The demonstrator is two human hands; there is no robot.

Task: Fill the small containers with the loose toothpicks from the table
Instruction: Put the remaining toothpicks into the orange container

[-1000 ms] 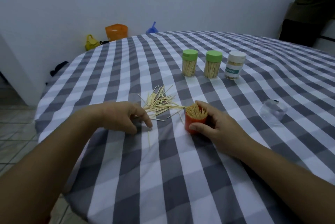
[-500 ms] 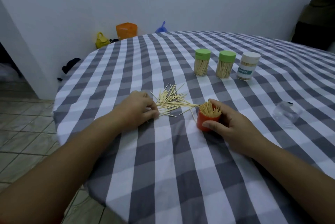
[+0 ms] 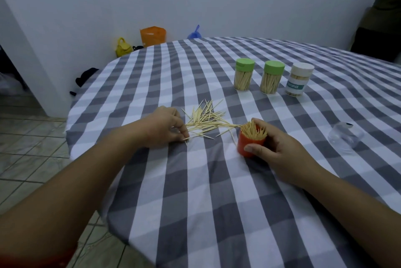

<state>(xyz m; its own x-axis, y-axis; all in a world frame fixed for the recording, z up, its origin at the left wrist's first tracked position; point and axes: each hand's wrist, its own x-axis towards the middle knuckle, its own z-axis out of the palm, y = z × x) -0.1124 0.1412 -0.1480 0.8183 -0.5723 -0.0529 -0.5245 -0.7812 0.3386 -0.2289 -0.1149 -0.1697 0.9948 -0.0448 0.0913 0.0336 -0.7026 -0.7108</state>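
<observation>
A pile of loose toothpicks lies on the grey-and-white checked tablecloth. My left hand rests at the pile's left edge, its curled fingertips pinching a few toothpicks against the cloth. My right hand grips an orange container, open at the top and packed with upright toothpicks. Behind stand two green-lidded containers and a white-lidded labelled one, all holding toothpicks.
A clear plastic lid or cup lies on the cloth to the right. The table's rounded edge drops off at the left to a tiled floor. Orange, yellow and blue items sit on the floor by the wall. A person's dark clothing is at the far right.
My left hand has slid right from the bare cloth to the pile's edge and closed its fingertips on some toothpicks. My right hand keeps holding the orange container. The camera view shifted.
</observation>
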